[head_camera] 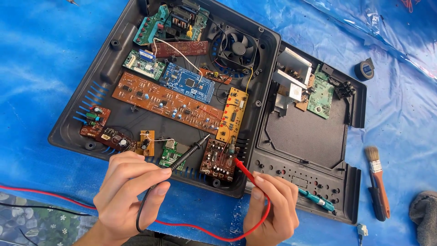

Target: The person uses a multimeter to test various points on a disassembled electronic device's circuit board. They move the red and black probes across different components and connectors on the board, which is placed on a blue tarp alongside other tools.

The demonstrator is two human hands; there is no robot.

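Note:
My left hand (129, 191) grips a black test probe (189, 152), its tip pointing at the upper left corner of a small dark red circuit board (221, 159). My right hand (271, 207) pinches a red test probe (243, 171), whose tip touches the right edge of that same board. The red lead (200, 230) loops under both hands and the black lead hangs from my left fist. The board lies at the near edge of a black plastic housing (109, 68) filled with several other circuit boards.
A long orange board (166, 102), a blue board (186, 82), a yellow board (232, 114) and a fan (237, 48) lie in the housing. A second black tray (309, 132) adjoins it. A brush (377, 175), tape roll (365, 69) and grey cloth (424, 214) rest on blue sheeting.

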